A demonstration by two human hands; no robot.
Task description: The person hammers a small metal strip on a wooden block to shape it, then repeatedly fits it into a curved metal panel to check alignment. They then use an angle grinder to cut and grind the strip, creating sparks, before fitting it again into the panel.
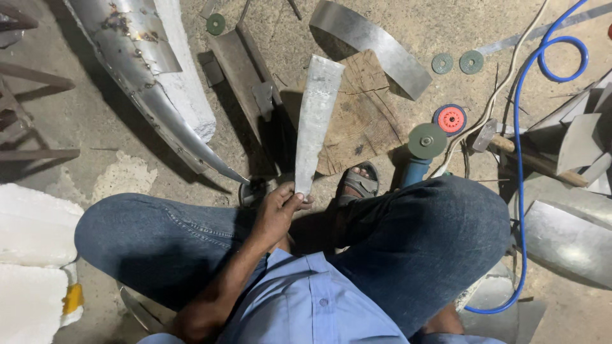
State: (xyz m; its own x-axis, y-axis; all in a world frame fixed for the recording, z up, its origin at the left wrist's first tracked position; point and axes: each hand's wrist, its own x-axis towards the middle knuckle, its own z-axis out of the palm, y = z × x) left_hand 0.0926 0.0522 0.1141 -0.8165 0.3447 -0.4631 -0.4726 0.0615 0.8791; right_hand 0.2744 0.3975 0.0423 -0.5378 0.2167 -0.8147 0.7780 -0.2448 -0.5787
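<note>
My left hand [278, 210] grips the narrow near end of a long tapered strip of grey sheet metal [315, 118]. The strip points away from me and lies over a round wooden block [366, 118] on the concrete floor. I sit with my jeans-clad knees spread wide, and my sandalled foot [358, 183] rests at the block's near edge. My right hand is hidden; only a bit of arm shows behind my right knee at the bottom edge.
An angle grinder [424, 145] with a green disc lies right of the block, a red disc [450, 119] behind it. Loose green discs [471, 62], a curved metal band [382, 44], a hammer [510, 148], a blue hose [519, 191], a large curved metal panel [150, 102] and white foam blocks [32, 255] surround me.
</note>
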